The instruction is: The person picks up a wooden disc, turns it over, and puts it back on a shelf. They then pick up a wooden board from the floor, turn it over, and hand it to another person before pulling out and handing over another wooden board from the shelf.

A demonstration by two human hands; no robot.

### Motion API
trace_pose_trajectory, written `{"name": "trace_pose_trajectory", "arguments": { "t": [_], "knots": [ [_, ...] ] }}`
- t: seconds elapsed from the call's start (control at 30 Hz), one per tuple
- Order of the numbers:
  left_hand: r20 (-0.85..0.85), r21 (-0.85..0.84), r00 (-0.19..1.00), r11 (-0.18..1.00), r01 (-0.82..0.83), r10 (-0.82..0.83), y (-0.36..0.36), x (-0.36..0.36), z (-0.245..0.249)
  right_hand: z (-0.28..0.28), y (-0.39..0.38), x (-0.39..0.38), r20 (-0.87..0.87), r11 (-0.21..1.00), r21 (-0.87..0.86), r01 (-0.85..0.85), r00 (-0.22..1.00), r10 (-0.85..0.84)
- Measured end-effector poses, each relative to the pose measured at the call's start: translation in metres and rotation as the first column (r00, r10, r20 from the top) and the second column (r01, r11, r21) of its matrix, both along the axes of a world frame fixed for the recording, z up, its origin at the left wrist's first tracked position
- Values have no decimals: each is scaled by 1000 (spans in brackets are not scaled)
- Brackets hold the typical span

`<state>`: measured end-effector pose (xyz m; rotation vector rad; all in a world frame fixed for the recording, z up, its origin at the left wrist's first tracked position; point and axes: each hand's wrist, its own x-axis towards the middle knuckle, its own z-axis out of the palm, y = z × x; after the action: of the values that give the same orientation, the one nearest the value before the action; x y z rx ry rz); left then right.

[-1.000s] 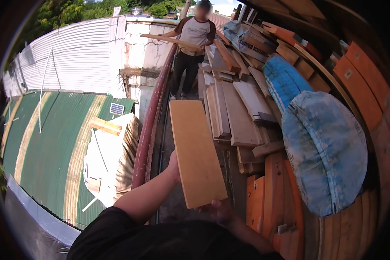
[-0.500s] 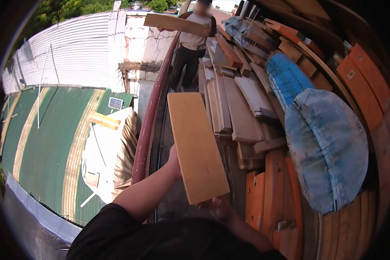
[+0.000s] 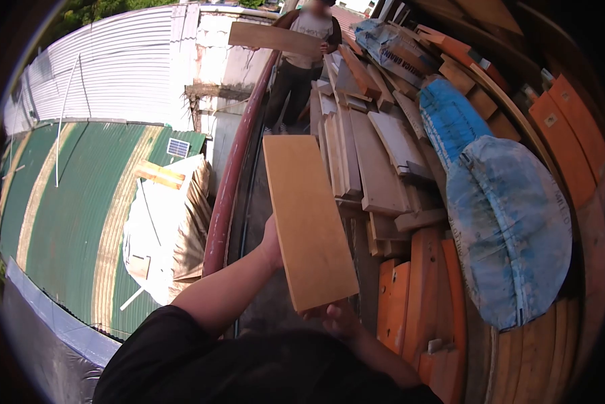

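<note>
L side: red railing (image 3: 232, 182) is close, so a wide swing could knock the load or, w/ a slip, tip it over. L hand (image 3: 271, 246) clamped on L edge of tan board (image 3: 311, 222), fingers hidden; board's held mid-view over the walkway (image 3: 265, 306), far end toward a co-worker (image 3: 307, 34) w/ a plank (image 3: 272, 38); tight space, poss. bump. R hand (image 3: 341, 321) at near end; how firm, can't tell, so that end might drop if loose. R side: loose planks (image 3: 380, 158), uneven, could slide if nudged. Then sacks: bright blue one (image 3: 454, 118), big faded one (image 3: 511, 229) beside it, contents n/v.
</note>
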<state>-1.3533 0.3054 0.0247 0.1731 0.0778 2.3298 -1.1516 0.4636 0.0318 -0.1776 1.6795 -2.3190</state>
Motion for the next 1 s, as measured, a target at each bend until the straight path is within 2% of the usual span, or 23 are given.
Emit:
{"name": "trace_pose_trajectory", "arguments": {
  "t": [0.07, 0.27, 0.37, 0.47, 0.57, 0.67, 0.77, 0.87, 0.97, 1.0],
  "knots": [
    [9, -40, 1000, 999, -3, 3, 1, -1, -1, -2, 0, -1, -7, 1000, -3, -9, 1000, 9],
    [7, -13, 1000, 1000, 9, -9, 0, -3, 0, -5, -3, -4, -43, 999, -49, -12, 999, 10],
    [51, -58, 998, 998, -29, 32, 1, 0, 6, -13, 0, -1, 32, 996, -89, 8, 999, -6],
    [11, -101, 1000, 995, -24, 25, -1, 0, 4, -27, 4, -3, 43, 986, -162, 32, 999, -26],
    [-82, -157, 993, 983, -94, 82, 0, -2, -4, -4, -8, -2, 60, 986, -121, 116, 992, -109],
    [-19, -28, 999, 999, -30, 30, 0, -1, 2, -7, -3, 0, 101, 989, 53, 140, 984, -145],
    [-9, -25, 1000, 1000, -4, 4, -1, -1, 5, -17, 2, 1, 50, 982, 161, 98, 993, -107],
    [19, 15, 1000, 1000, 12, -13, -2, 1, 5, -2, -8, 5, 58, 944, 308, 120, 988, -144],
    [28, -25, 1000, 1000, -2, 3, 6, -8, -11, 22, -22, 3, -272, 808, 500, 311, 943, -194],
    [36, -164, 999, 986, -21, 27, 7, -7, 0, 22, -22, 1, -310, 768, 531, 360, 925, -219]
  ]
}}
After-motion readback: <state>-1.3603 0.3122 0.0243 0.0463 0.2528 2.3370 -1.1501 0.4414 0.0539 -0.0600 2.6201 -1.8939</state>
